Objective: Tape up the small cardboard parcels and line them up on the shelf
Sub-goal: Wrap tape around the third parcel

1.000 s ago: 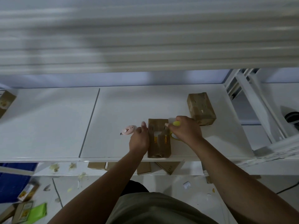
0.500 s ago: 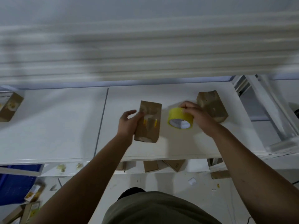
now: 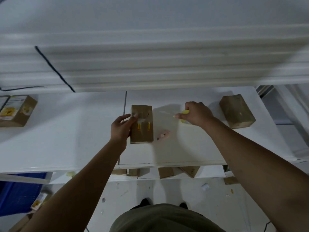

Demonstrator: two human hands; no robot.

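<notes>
Seen from the head camera, the left hand (image 3: 121, 129) grips the left side of a small cardboard parcel (image 3: 141, 129), which lies flat on the white shelf (image 3: 66, 139). To the parcel's right, the right hand (image 3: 196, 114) has its fingers curled round a yellow tape roll (image 3: 185, 112). A pink cutter (image 3: 163, 135) lies just right of the parcel, and a second parcel (image 3: 237, 111) sits farther right.

Left hand (image 3: 121, 128) grips a parcel (image 3: 142, 133) on the white shelf (image 3: 66, 139); right hand (image 3: 195, 114) holds the yellow tape roll (image 3: 184, 112).

Both arms out fwd — L hand (image 3: 120, 129) in side grip, thumb fwd; R hand (image 3: 195, 114) knuckles up, fingers curled
</notes>
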